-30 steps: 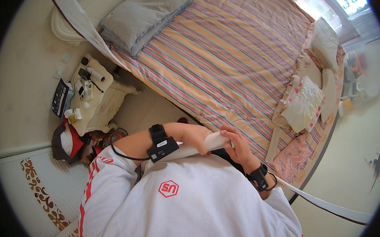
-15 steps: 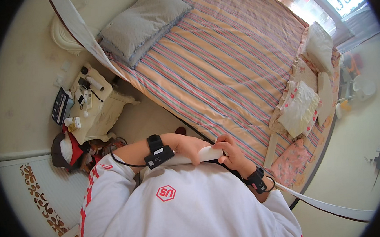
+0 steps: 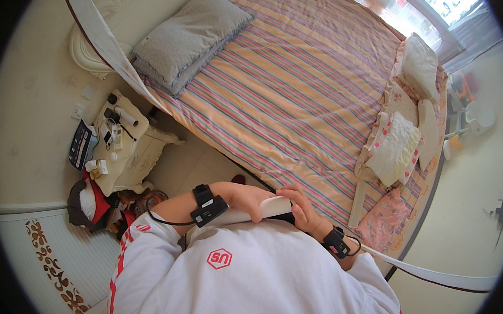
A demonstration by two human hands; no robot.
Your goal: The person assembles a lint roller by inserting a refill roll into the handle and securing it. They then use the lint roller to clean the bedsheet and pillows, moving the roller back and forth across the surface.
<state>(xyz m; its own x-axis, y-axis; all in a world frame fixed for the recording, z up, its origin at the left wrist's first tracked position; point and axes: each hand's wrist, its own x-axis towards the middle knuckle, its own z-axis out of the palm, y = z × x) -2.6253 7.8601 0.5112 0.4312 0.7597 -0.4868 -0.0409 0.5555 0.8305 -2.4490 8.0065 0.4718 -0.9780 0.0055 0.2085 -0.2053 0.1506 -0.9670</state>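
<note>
A long, smooth white object [image 3: 275, 206] lies across my front at chest height; its exact kind cannot be told. My left hand [image 3: 247, 199] is wrapped over its middle, thumb on the near side and the other fingers mostly hidden. At its right end, my right hand [image 3: 303, 209] curls its fingers over the far edge, with the thumb close to the end. A dark patch shows just under that end. Both wrists carry black strapped devices, the left one [image 3: 209, 209] and the right one [image 3: 337, 243], each with a cable.
Ahead stands a bed with a striped sheet [image 3: 293, 84], grey pillows [image 3: 193, 38] at its far left and folded bedding [image 3: 395, 147] on its right. A cluttered cream nightstand [image 3: 136, 147] is to the left. White netting edges [image 3: 429, 274] run beside the bed.
My right hand's fingers have shifted slightly left and up along the white object's end, and its thumb has moved. The left hand stays around the object. My view has shifted slightly.
</note>
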